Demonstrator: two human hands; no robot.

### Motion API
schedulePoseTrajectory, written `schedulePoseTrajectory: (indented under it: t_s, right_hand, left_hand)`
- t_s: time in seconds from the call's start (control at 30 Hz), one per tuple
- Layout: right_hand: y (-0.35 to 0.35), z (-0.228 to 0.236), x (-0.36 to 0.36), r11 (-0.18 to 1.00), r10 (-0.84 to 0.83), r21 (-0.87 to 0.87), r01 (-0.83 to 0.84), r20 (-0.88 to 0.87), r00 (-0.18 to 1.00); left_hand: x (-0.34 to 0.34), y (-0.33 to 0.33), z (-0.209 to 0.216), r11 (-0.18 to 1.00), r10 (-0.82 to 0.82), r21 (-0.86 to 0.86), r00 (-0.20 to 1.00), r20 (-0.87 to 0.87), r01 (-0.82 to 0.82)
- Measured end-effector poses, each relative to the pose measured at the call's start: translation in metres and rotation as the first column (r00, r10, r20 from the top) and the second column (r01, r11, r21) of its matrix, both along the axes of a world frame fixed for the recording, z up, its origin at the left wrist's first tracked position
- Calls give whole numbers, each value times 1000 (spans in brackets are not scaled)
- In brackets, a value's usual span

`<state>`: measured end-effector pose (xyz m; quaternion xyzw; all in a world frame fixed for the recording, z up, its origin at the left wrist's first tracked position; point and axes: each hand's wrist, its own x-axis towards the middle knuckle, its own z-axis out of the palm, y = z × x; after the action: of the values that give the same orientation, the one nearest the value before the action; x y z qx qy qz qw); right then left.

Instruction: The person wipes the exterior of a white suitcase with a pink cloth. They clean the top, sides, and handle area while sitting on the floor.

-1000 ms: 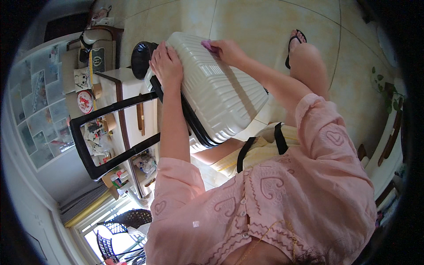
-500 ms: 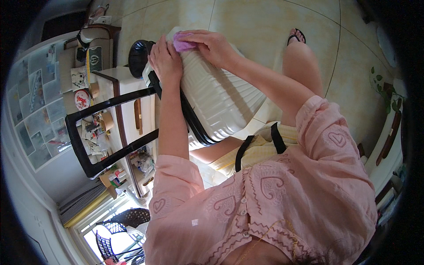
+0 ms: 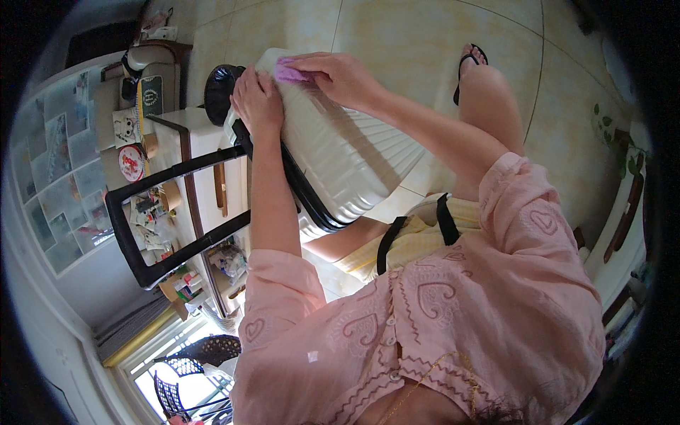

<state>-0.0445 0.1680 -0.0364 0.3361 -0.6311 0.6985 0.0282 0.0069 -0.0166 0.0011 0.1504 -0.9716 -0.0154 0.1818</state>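
Right hand (image 3: 340, 74) slid left, purple cloth (image 3: 289, 71) on white suitcase (image 3: 340, 149), tiled floor (image 3: 397, 42)

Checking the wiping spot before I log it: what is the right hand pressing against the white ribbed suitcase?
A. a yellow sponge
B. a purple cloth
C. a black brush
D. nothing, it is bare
B: the right hand lies flat on a small purple cloth at the far end of the white ribbed suitcase, while the left hand rests on the case's edge beside it.
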Motion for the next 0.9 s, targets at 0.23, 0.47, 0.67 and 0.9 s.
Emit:
schedulePoseTrajectory:
  t_s: [0.23,0.47,0.67,0.9]
  right_hand:
    - [-7,-24,5,999,-27,47,23,71,997]
    - [-12,-121,9,867,77,459,-193,259,963]
    - [-9,-48,3,974,90,196,-114,125,988]
    - [-18,-40,5,1000,-5,21,4,26,1000]
  left_hand:
    - [0,4,2,1000,18,-5,1000,5,-18]
    - [7,-19,-1,995,95,-35,995,-11,-95]
    - [10,-17,-1,996,92,-23,996,-10,-92]
    - [3,-11,-1,998,44,-53,999,-16,-45]
